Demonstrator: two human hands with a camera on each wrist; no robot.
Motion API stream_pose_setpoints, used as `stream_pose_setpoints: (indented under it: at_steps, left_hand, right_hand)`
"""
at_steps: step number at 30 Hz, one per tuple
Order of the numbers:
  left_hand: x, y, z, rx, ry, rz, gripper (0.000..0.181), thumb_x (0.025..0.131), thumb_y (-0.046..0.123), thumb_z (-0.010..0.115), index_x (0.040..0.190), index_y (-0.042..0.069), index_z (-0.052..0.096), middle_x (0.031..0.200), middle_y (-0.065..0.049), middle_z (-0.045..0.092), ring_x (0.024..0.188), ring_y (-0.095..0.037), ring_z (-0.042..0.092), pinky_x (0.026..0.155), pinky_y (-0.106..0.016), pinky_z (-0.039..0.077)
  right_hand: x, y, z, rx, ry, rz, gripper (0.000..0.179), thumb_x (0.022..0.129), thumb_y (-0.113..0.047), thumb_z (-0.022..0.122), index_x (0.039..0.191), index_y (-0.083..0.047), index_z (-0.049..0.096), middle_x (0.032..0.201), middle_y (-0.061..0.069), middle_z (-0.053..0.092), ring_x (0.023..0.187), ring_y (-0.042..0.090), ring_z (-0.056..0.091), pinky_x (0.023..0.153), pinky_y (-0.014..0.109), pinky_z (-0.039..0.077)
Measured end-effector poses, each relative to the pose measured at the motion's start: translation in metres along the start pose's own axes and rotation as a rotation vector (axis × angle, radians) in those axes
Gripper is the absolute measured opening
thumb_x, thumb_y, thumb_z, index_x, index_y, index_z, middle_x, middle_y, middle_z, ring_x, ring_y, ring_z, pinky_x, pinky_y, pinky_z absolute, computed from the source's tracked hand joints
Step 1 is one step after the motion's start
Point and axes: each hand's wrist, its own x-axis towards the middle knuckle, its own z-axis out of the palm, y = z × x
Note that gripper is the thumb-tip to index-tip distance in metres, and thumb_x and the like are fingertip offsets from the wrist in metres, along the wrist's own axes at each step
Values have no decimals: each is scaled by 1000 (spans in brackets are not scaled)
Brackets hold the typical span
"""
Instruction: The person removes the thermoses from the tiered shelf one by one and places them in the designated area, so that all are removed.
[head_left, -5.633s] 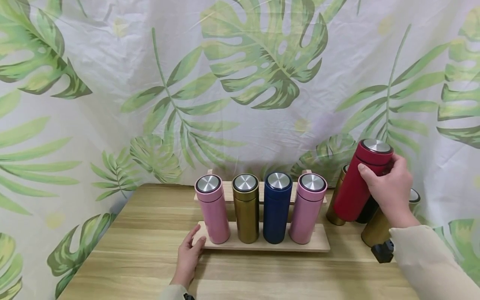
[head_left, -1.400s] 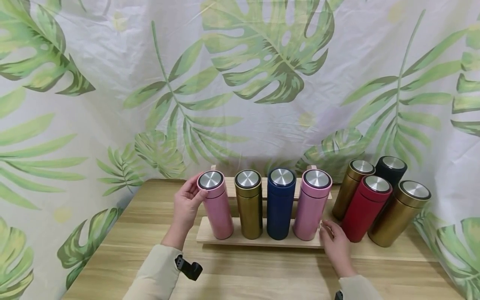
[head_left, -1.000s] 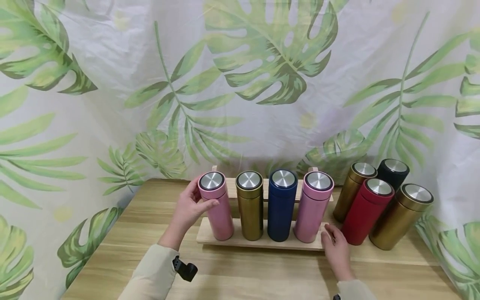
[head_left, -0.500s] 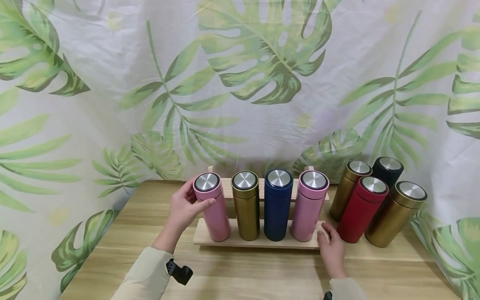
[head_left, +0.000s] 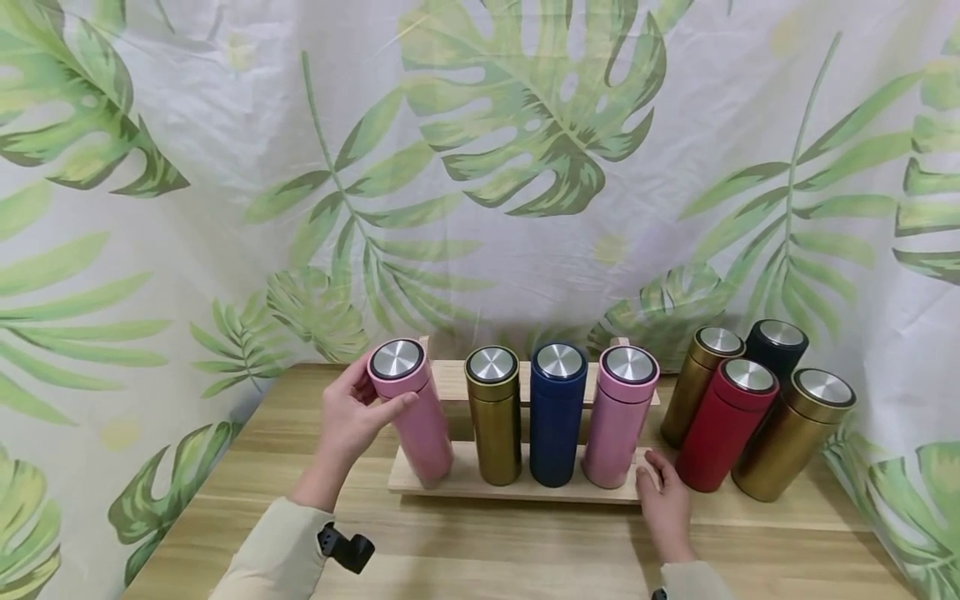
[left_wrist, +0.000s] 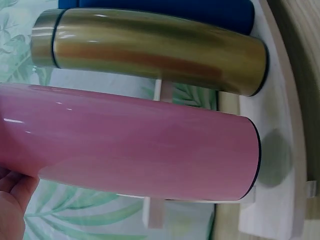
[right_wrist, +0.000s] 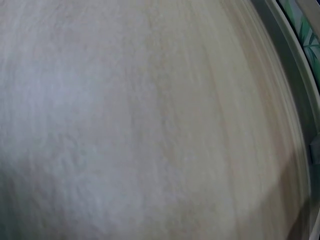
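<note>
My left hand (head_left: 352, 417) grips the upper part of a pink thermos bottle (head_left: 422, 433) at the left end of a two-tier wooden rack (head_left: 468, 490). The bottle leans left at the top. In the left wrist view, the pink bottle's base (left_wrist: 245, 160) stands apart from the shelf (left_wrist: 280, 210), with a shadow beside it. A gold thermos (head_left: 493, 425), a navy one (head_left: 558, 425) and a second pink one (head_left: 618, 425) stand along the front board. My right hand (head_left: 665, 504) holds the board's right end, fingers bent; the right wrist view shows only tabletop and the rack's edge.
To the right of the rack, a red thermos (head_left: 723, 433), two gold ones (head_left: 795, 433) and a black one (head_left: 776, 354) stand close together on the wooden table (head_left: 480, 550). A leaf-print cloth (head_left: 480, 208) hangs behind the table.
The red thermos, earlier held in the right hand, now stands among the right-hand bottles. The right hand went to the rack's end; the left moved from rack to pink thermos, which has shifted left and tilted.
</note>
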Motion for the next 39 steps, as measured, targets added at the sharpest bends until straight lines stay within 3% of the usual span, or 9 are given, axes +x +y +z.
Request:
stream_pose_setpoints:
  at_steps: [3, 8, 14, 18, 21, 25, 28, 33, 39]
  left_hand:
    - [2, 4, -6, 11, 16, 8, 63, 62, -7, 79, 121, -4, 57, 97, 18, 63, 80, -2, 63, 73, -16, 52]
    - [2, 6, -16, 11, 44, 20, 59, 64, -8, 78, 119, -5, 58, 93, 18, 64, 78, -2, 62, 70, -15, 52]
    - [0, 5, -25, 69, 97, 22, 59, 64, -6, 79, 119, -3, 59, 93, 20, 63, 76, -1, 62, 68, -13, 51]
    - [2, 4, -34, 115, 141, 13, 60, 64, -5, 80, 120, -2, 59, 91, 22, 61, 75, 1, 61, 67, -11, 51]
    - [4, 3, -40, 146, 176, 8, 61, 63, -3, 81, 120, 0, 59, 91, 22, 61, 73, 2, 60, 64, -10, 50]
    - [7, -1, -46, 163, 232, -28, 61, 64, 1, 82, 121, 5, 60, 93, 15, 62, 74, 1, 60, 63, -10, 49]
    - [9, -5, -48, 150, 283, -67, 63, 65, 3, 83, 123, 6, 59, 100, 2, 65, 80, 1, 61, 67, -9, 49]
    - [11, -13, -53, 119, 355, -128, 66, 67, 5, 82, 127, 4, 55, 115, -17, 61, 91, 1, 59, 75, -9, 48]
    - [15, -22, -57, 118, 400, -183, 67, 67, 11, 82, 128, 8, 53, 118, -14, 60, 99, -6, 58, 80, -12, 48]
  right_hand:
    - [-1, 0, 1, 12, -1, -4, 38, 95, -16, 48, 128, 4, 49, 131, 22, 50, 128, 32, 40, 98, 21, 36]
    - [-2, 0, 1, 25, 16, -27, 37, 95, -13, 48, 126, 6, 50, 130, 24, 51, 126, 34, 41, 87, 2, 30]
    - [-3, -1, -1, 10, 28, -32, 37, 94, -14, 49, 126, 5, 50, 129, 23, 52, 126, 34, 42, 91, 9, 35]
    - [-3, 0, 1, 24, 38, -44, 36, 93, -12, 50, 125, 6, 51, 128, 24, 53, 125, 34, 43, 81, -3, 27]
    - [-3, 1, 3, 37, 43, -50, 36, 93, -10, 50, 124, 6, 51, 127, 23, 53, 124, 34, 43, 79, -6, 25]
    - [-4, 0, 2, 32, 43, -54, 36, 93, -11, 50, 125, 7, 51, 128, 24, 53, 124, 35, 43, 90, 4, 34]
    - [-4, 0, 2, 26, 46, -60, 36, 94, -11, 49, 125, 7, 51, 127, 25, 52, 124, 36, 43, 94, 11, 37]
    - [-5, 0, 2, 38, 51, -64, 36, 93, -10, 49, 124, 7, 51, 127, 25, 52, 124, 35, 44, 81, -4, 26]
    - [-5, -1, 4, 54, 66, -89, 35, 93, -8, 49, 123, 10, 51, 125, 26, 53, 122, 37, 45, 81, -4, 27]
